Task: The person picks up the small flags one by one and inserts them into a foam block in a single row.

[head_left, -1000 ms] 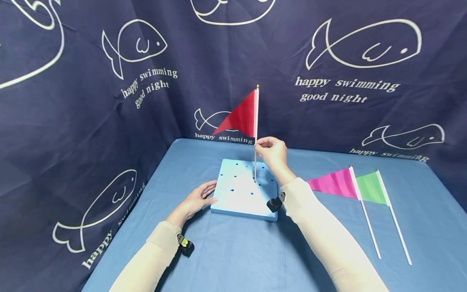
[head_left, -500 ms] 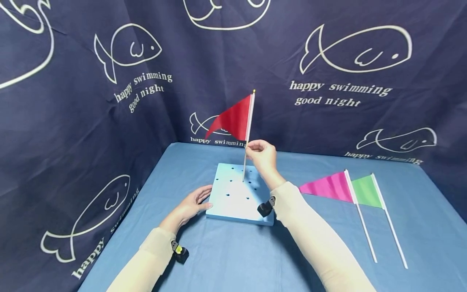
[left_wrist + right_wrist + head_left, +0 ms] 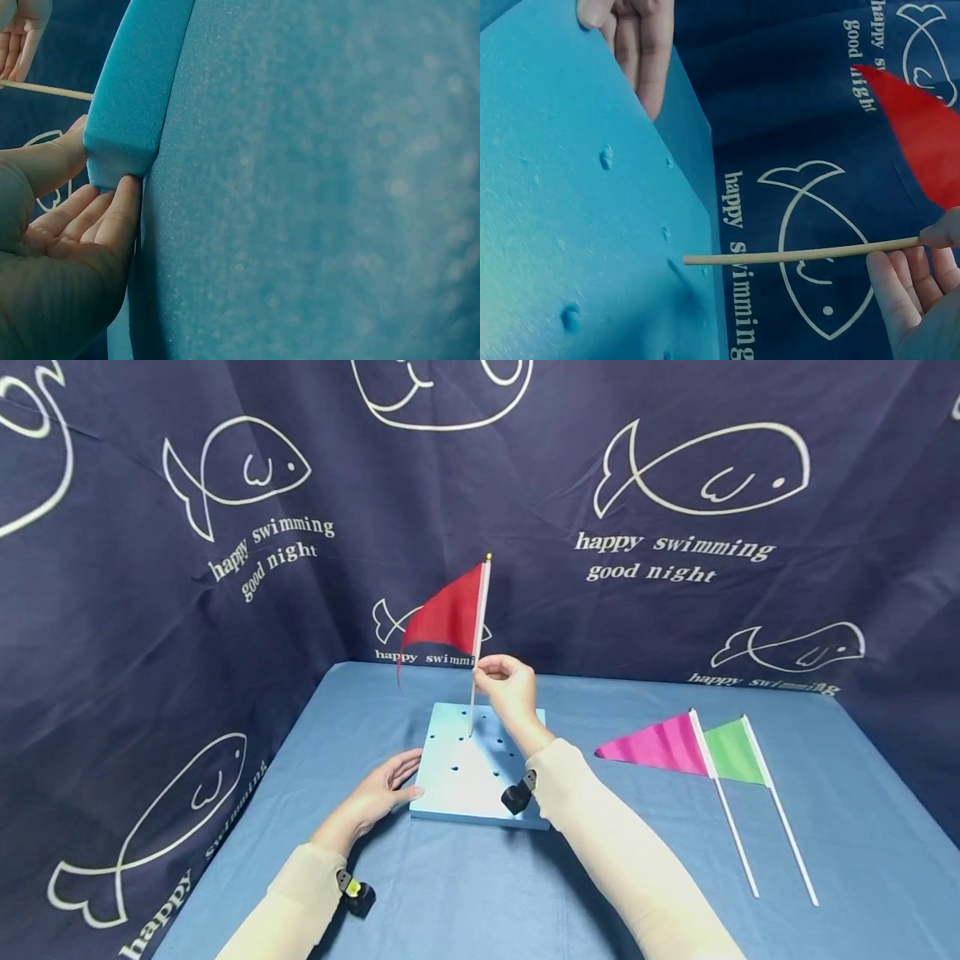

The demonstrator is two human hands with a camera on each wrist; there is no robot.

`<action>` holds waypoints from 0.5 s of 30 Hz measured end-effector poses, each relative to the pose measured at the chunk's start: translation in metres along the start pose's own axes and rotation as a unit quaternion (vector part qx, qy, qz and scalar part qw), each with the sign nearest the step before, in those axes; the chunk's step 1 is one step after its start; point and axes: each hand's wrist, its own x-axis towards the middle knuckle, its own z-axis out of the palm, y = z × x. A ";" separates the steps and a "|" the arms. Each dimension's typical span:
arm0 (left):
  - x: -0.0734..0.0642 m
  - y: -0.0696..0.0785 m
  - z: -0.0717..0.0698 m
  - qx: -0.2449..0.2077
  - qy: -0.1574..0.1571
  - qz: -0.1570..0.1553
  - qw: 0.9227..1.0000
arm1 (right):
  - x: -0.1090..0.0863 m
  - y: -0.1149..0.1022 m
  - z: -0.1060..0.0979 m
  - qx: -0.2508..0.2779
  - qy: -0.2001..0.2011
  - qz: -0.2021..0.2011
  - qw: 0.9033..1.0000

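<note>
My right hand (image 3: 513, 695) pinches the thin wooden stick (image 3: 802, 256) of a red triangular flag (image 3: 447, 617) below its cloth. The flag stands nearly upright, leaning slightly right at the top. In the right wrist view the stick's bare tip ends a little above a light-blue foam board (image 3: 472, 797) dotted with small holes. My left hand (image 3: 377, 793) rests against the board's left edge, its thumb at the top face and its fairly straight fingers along the side. The left wrist view shows those fingertips touching the board's thick edge (image 3: 135, 90).
On the blue-covered table (image 3: 600, 860), a magenta flag (image 3: 663, 745) and a green flag (image 3: 733, 752) lie side by side right of the board. Dark blue cloth (image 3: 525, 502) printed with white fish hangs behind and to the left. A small black camera sits on each wrist.
The red flag and my right hand have moved left over the board, and the stick's tip has shifted toward its left part. My left hand stays at the edge. The view has turned slightly.
</note>
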 end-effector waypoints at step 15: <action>-0.002 0.004 0.002 -0.011 0.001 -0.001 1.000 | -0.001 0.005 0.012 -0.060 0.018 -0.011 0.998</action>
